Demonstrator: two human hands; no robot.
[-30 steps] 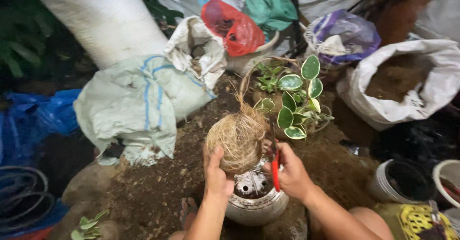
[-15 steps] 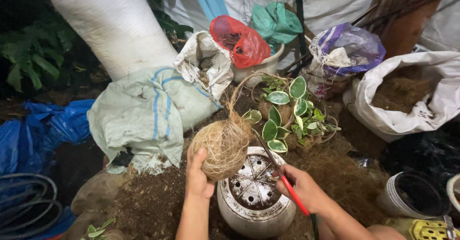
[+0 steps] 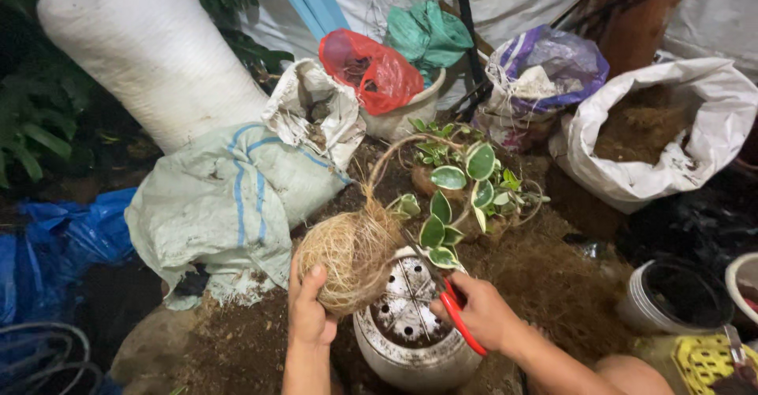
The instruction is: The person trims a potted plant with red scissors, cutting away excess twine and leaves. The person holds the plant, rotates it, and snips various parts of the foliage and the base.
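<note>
Fingers of the left hand (image 3: 309, 316) clamp a fibrous tan root ball (image 3: 351, 254) beside the white perforated pot (image 3: 410, 340); the right hand (image 3: 483, 310) grips red-handled scissors (image 3: 456, 318) over it. Around them on the soil: a pale woven sack (image 3: 229, 198), a red plastic bag (image 3: 371, 67), a purple bag (image 3: 553, 63), and a white sack of brown mulch (image 3: 655, 134).

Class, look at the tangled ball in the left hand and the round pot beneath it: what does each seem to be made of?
Root ball: pale, dry, fibrous strands, probably plant roots or coir.
Pot: seemingly glazed ceramic, judging by its glossy, soil-stained white wall; hard plastic is possible.
</note>
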